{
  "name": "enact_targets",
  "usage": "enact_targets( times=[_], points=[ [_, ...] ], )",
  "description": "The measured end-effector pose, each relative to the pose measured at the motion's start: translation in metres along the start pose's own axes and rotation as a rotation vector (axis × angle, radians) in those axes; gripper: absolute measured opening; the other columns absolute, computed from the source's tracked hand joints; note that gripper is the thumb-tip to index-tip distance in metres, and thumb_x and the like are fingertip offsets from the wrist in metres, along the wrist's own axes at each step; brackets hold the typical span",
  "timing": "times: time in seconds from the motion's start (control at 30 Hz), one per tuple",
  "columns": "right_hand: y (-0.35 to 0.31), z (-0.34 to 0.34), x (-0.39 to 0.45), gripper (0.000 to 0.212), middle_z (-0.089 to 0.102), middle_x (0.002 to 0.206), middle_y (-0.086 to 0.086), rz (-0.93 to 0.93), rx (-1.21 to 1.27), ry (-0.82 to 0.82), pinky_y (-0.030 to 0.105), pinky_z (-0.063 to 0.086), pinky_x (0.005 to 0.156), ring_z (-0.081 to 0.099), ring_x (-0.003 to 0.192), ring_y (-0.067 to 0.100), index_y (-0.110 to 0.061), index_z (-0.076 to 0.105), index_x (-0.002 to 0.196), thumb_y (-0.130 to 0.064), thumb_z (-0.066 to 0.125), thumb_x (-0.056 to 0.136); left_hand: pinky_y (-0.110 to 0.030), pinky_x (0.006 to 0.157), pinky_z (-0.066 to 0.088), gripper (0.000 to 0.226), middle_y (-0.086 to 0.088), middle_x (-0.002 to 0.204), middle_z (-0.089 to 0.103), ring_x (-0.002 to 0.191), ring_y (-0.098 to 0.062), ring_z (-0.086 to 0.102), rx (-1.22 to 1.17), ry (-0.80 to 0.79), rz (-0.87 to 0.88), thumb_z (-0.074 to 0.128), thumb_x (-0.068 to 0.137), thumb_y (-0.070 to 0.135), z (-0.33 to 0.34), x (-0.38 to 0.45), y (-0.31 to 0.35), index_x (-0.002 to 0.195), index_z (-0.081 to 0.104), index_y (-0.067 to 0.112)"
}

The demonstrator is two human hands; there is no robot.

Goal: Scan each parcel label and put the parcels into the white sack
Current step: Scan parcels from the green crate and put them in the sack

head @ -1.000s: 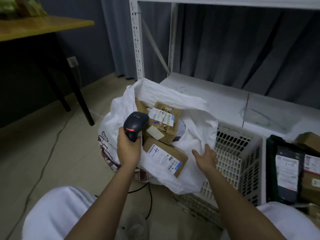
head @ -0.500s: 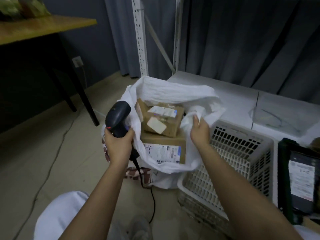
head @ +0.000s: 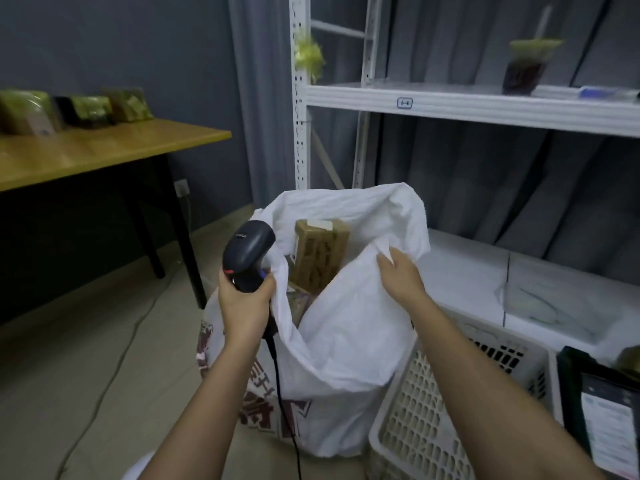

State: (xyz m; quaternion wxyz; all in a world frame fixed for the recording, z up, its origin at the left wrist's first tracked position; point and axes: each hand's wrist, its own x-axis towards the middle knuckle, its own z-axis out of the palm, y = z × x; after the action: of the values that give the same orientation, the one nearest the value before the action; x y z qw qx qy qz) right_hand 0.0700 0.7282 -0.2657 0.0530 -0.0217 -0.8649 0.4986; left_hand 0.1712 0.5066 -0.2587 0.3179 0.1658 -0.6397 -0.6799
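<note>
The left hand (head: 244, 306), just left of the frame's centre, is wrapped around the grip of a dark barcode scanner (head: 247, 256), whose head points up and to the right; the same hand also pinches the left edge of the white sack (head: 346, 341) against the grip; the scanner's black cable (head: 282, 393) hangs down in front of the sack toward the bottom of the frame. The right hand (head: 401, 277), right of centre, grips a fold of the sack's rim with curled fingers and holds it up, so the mouth stands open between the two hands. Inside the mouth, at the centre of the frame, a brown cardboard parcel (head: 320, 258) stands tilted on end, with a pale label on its top face; the print on it is too blurred to read; another parcel lies darker below it, mostly hidden. Red printing shows on the sack's lower left side. At lower right a white slatted plastic basket (head: 426, 410) touches the sack; beyond it, at the right edge, lies a dark parcel with a white label (head: 606, 420). Behind stands a white metal shelf (head: 450, 105) carrying a drink cup (head: 526, 64) at upper right; at upper left a wooden tabletop (head: 104, 147) holds greenish packets (head: 86, 109).
</note>
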Motion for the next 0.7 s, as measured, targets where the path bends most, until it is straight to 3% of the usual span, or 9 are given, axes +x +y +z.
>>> enact_targets(
  times=[0.1, 0.23, 0.3, 0.4, 0.5, 0.7],
  points=[
    [0.034, -0.003, -0.030, 0.050, 0.038, 0.150, 0.004, 0.131, 0.182, -0.041, 0.031, 0.033, 0.102, 0.040, 0.134, 0.027, -0.018, 0.038, 0.147, -0.029, 0.049, 0.100, -0.025, 0.085, 0.041, 0.055, 0.013, 0.099, 0.057, 0.095, -0.009, 0.057, -0.029, 0.032, -0.032, 0.068, 0.081, -0.001, -0.007, -0.001, 0.001, 0.128, 0.047, 0.018],
    [0.075, 0.001, -0.061, 0.081, 0.019, 0.159, 0.006, 0.388, 0.266, 0.041, 0.047, 0.030, 0.113, 0.030, 0.140, 0.034, -0.025, 0.011, 0.154, -0.047, 0.058, 0.092, -0.026, 0.088, 0.042, 0.050, 0.007, 0.109, 0.059, 0.101, -0.012, 0.058, -0.021, -0.002, -0.008, 0.069, 0.080, 0.004, -0.008, 0.004, 0.012, 0.121, 0.048, 0.024],
    [0.085, 0.004, -0.070, 0.079, 0.028, 0.155, 0.012, 0.489, 0.352, 0.075, 0.047, 0.034, 0.110, 0.036, 0.135, 0.037, -0.018, 0.017, 0.153, -0.044, 0.060, 0.092, -0.031, 0.091, 0.044, 0.047, 0.007, 0.109, 0.061, 0.101, -0.013, 0.059, 0.006, -0.024, 0.010, 0.070, 0.079, 0.009, -0.006, 0.010, 0.020, 0.117, 0.049, 0.027],
    [0.076, 0.006, -0.071, 0.054, 0.045, 0.144, 0.017, 0.436, 0.312, -0.021, 0.045, 0.038, 0.107, 0.047, 0.125, 0.037, -0.012, 0.036, 0.146, -0.034, 0.051, 0.098, -0.029, 0.090, 0.044, 0.048, 0.004, 0.114, 0.062, 0.103, -0.014, 0.060, -0.010, -0.030, 0.061, 0.071, 0.079, 0.009, 0.003, 0.025, 0.040, 0.120, 0.050, 0.021],
    [0.040, 0.006, -0.058, 0.051, 0.041, 0.147, 0.016, 0.327, 0.135, -0.033, 0.041, 0.034, 0.111, 0.043, 0.131, 0.035, -0.011, 0.032, 0.149, -0.034, 0.036, 0.104, -0.028, 0.087, 0.044, 0.042, 0.004, 0.112, 0.062, 0.100, -0.013, 0.060, 0.014, -0.042, 0.100, 0.070, 0.079, 0.010, 0.012, 0.043, 0.062, 0.113, 0.049, 0.025],
    [-0.048, -0.002, -0.019, 0.048, 0.038, 0.152, 0.012, 0.029, 0.164, 0.170, 0.032, 0.026, 0.112, 0.036, 0.138, 0.030, -0.007, 0.035, 0.147, -0.028, 0.037, 0.105, -0.027, 0.084, 0.042, 0.043, 0.005, 0.112, 0.059, 0.100, -0.013, 0.058, 0.019, -0.018, 0.167, 0.070, 0.081, 0.008, 0.014, 0.063, 0.093, 0.112, 0.047, 0.025]
  ],
)
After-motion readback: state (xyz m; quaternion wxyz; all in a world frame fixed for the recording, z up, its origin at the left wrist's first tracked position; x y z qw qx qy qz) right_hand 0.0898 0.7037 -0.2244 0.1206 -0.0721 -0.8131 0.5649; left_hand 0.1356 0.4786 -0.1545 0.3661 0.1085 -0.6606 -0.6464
